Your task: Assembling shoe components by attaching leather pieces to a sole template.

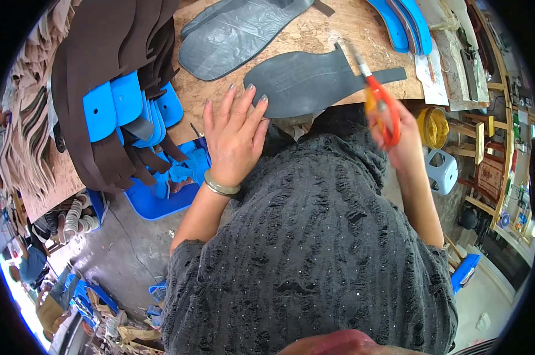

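Note:
A flat black sole-shaped piece (303, 86) with a narrow strap-like tab at its right end lies at the near edge of the wooden table. My left hand (232, 133), a bangle on its wrist, rests flat with fingers spread, fingertips touching the piece's left end. In my right hand (404, 133) is a pair of scissors (388, 112) with red-orange handles, slightly blurred. The blades point up and away, over the piece's right end near the tab; whether they touch it I cannot tell. Farther back lies a larger shiny black sole-shaped piece (238, 41).
Dark brown strips (110, 41) and blue panels (115, 100) are heaped at the left, above a blue bin (152, 201). Curved blue pieces (406, 26) lie at the back right. A light-blue stool (442, 170) and a yellow bucket (433, 127) stand on the right.

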Demonstrator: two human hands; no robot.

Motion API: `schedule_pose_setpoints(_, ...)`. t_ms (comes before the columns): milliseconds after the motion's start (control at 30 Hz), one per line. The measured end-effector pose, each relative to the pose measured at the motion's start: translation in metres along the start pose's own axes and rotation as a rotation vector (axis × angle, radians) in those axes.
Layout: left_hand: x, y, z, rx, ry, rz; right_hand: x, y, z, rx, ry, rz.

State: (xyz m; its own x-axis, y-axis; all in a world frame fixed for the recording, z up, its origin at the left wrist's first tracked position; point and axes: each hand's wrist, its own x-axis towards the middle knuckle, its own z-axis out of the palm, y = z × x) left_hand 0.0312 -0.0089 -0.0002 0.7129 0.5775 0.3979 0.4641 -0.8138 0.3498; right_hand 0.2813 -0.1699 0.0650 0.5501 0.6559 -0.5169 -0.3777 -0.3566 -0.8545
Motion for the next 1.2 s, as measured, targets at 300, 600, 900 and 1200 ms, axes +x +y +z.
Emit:
schedule_pose_setpoints(300,-0.003,0.0,-0.001,0.013,-0.001,0.011,-0.007,0.025,-0.012,0.33,0.028,-0.096)
schedule_pose_setpoints(600,-0.005,0.017,-0.006,-0.062,-0.04,0.033,-0.045,0.015,0.029,-0.113,-0.364,0.251)
schedule_pose_setpoints(900,-0.013,0.002,-0.005,0.041,-0.053,0.04,-0.047,0.052,-0.041,0.332,0.014,0.064)
schedule_pose_setpoints(1200,-0.01,0.002,-0.006,0.06,-0.075,0.05,-0.018,0.071,-0.088,0.399,-0.008,-0.045)
